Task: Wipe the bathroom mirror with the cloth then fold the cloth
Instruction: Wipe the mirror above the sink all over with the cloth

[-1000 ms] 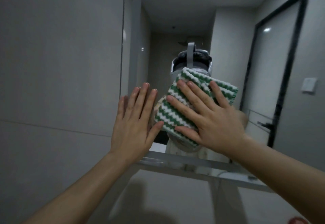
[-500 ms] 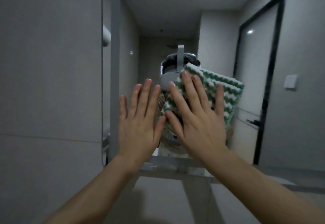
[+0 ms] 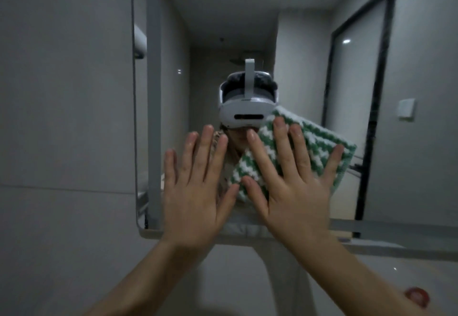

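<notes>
Mirror (image 3: 309, 72), the frameless rectangular bathroom glass with rounded lower corners set on a grey tiled wall (image 3: 64, 117), carries the folded green-and-white zigzag knit cloth (image 3: 319, 147) flat against its lower middle; the right hand (image 3: 292, 184) presses the cloth to the glass with fingers straight and spread, nothing gripped; the left hand (image 3: 195, 191) lies flat on the bare glass just beside it, fingers straight and close together. Compared with one second ago, the cloth has shifted right and slightly upward and turned with the right hand, whose fingers now point more upright; the left hand has kept its place. Judgement: the wiping stroke is in progress; folding is not yet begun.
</notes>
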A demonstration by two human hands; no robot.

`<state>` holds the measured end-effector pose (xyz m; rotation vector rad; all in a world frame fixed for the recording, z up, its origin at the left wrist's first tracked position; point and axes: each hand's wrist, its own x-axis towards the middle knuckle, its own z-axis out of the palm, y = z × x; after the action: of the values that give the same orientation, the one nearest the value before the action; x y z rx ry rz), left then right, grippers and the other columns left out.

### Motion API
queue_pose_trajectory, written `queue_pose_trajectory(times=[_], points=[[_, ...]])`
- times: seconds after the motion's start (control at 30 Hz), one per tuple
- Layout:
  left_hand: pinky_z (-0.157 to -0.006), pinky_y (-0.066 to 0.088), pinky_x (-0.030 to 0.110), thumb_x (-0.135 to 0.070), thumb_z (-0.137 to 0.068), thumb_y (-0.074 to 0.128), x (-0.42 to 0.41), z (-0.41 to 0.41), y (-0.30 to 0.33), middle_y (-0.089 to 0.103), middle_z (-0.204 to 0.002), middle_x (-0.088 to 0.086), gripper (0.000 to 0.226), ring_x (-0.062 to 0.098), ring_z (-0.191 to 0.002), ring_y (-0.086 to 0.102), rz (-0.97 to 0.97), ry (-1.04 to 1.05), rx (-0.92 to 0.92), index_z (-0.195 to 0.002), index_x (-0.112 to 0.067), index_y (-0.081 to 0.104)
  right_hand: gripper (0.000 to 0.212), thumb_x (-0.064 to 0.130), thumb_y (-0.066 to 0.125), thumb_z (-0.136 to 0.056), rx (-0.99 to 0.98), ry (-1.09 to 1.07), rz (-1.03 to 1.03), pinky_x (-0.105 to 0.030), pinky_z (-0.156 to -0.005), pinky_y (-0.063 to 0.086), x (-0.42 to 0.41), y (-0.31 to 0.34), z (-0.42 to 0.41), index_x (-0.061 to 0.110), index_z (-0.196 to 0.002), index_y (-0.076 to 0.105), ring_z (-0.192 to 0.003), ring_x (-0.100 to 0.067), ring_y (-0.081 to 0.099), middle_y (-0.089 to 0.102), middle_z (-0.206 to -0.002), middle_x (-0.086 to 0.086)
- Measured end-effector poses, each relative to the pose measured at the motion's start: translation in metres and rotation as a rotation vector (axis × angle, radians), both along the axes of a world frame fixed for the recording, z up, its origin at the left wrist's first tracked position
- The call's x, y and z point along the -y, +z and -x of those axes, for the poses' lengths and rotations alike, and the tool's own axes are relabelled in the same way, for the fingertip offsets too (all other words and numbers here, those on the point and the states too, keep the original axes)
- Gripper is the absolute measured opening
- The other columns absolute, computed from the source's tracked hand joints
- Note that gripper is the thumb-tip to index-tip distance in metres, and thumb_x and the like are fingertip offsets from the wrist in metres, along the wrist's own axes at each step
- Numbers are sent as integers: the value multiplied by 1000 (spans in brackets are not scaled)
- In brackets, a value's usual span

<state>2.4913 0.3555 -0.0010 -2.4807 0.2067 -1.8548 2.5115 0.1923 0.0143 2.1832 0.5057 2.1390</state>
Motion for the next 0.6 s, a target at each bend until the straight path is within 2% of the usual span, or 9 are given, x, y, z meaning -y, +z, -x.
queue_pose_trajectory(times=[0.13,0.33,0.47,0.6], points=[[-115,6,49,-49,-99,14,6,3,-38,12,-157,8,61,25,-145,6,-22,1,-20,-151,-18,12,55,53,39,-95,-35,-14,-20,-70,-105,15,3,-40,1,29,-145,35,-142,-21,22,26,-153,-6],[-115,12,51,-45,-101,16,13,8,-65,19,-155,10,57,28,-144,14,7,13,-18,-150,-17,13,55,52,37,-96,-51,-28,-5,-69,-106,14,8,-52,1,29,-146,33,-142,-20,20,23,-155,-4],[-114,13,50,-47,-100,15,12,10,-51,20,-156,6,56,24,-144,13,13,11,-44,-151,-24,11,54,53,33,-97,-81,-40,45,-70,-105,16,14,-45,3,30,-146,32,-143,-19,19,22,-155,-2],[-115,6,46,-45,-100,13,14,9,-7,12,-158,4,53,24,-144,12,54,14,-48,-150,-28,13,52,53,33,-96,-77,-16,109,-70,-104,19,23,-26,2,31,-143,37,-142,-18,23,24,-156,0]])
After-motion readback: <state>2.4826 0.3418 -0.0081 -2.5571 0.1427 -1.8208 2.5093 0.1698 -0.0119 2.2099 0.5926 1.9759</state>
